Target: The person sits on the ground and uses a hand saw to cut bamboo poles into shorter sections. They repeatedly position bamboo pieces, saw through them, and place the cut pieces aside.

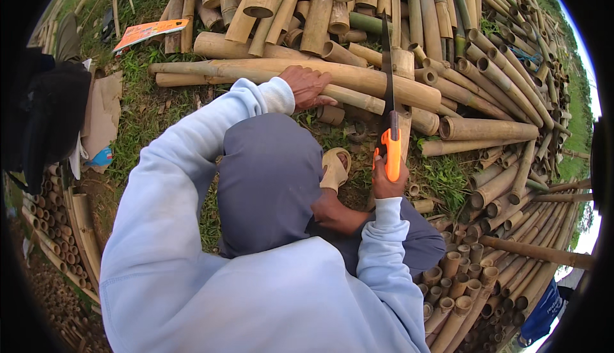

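A thick bamboo pole (364, 81) lies crosswise in front of me, with a thinner bamboo pole (358, 100) along its near side. My left hand (307, 87) is closed over the thick pole, its fingertips reaching the thinner one. My right hand (389, 179) grips the orange handle of a handsaw (391, 143). The dark saw blade points away from me and crosses the thick pole near its right end; whether the teeth have cut in cannot be made out. Under that end runs a pale, flat-faced support piece (402, 64).
Cut bamboo lengths (316, 25) are heaped beyond the poles, and more bamboo (492, 129) is stacked to the right. An orange sleeve (151, 31) lies on the grass at far left, near a black bag (57, 107) and cardboard (105, 110). My sandalled foot (334, 167) is just below the poles.
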Tool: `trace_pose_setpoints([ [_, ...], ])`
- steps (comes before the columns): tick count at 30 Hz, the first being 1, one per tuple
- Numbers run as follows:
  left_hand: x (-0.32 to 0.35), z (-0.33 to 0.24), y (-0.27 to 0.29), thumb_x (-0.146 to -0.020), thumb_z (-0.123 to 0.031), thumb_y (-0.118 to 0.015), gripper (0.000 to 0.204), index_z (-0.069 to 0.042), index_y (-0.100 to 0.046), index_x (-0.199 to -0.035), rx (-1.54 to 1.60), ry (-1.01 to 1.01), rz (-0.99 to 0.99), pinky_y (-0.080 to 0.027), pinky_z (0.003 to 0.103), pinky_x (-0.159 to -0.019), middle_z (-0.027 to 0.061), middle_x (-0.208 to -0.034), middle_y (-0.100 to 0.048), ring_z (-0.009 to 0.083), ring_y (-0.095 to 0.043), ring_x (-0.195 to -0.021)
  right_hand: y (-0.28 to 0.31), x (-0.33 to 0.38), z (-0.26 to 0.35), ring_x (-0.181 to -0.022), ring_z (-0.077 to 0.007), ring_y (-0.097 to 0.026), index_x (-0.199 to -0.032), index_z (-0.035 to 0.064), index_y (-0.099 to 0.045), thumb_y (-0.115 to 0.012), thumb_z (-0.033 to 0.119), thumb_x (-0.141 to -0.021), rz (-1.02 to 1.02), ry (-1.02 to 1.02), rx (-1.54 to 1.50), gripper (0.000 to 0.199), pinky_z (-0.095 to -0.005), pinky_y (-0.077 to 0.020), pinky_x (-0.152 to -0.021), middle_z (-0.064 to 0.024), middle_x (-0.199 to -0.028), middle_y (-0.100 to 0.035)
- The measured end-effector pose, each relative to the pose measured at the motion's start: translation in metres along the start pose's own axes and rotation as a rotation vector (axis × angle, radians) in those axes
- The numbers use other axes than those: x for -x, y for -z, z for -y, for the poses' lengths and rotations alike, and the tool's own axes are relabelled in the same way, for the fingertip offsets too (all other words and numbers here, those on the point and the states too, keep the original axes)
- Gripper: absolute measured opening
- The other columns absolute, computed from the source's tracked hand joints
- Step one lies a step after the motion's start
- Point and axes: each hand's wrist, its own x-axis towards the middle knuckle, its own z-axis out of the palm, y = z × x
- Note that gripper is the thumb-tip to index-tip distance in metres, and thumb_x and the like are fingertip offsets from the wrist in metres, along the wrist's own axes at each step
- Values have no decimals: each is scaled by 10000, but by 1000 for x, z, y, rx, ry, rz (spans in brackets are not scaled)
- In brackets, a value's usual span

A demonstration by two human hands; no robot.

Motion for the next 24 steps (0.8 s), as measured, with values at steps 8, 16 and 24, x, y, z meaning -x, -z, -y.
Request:
trace_pose_setpoints([
  [8, 50, 5, -57, -931, -602, -645, 534, -96, -622, -1102, -77, -219, -20, -509, 426, -867, 127, -1012, -650, 311, -649, -977, -9, 2, 5, -620, -91, -551, -919, 19, -591, -683, 10, -931, -61, 78, 18, 93, -256, -453, -593, -17, -729, -595],
  [16, -55, -2, -62, -835, -516, -760, 857, -3, -454, -1450, -243, -75, -458, -463, 413, -1012, 128, -1223, -612, 301, -607, -1130, -18, 6, 33, -759, -141, -640, -1108, -31, -681, -739, 99, -943, -89, 49, 100, 218, -304, -526, -734, -76, -846, -689],
  [24, -82, -1, -73, -710, -384, -886, 804, -57, -523, -1347, -198, 53, -216, -487, 407, -963, 131, -1164, -613, 304, -626, -1103, -7, 22, 50, -728, -116, -577, -1189, -46, -686, -733, 49, -933, -72, -82, 112, 277, -265, -504, -709, -45, -830, -658],
])
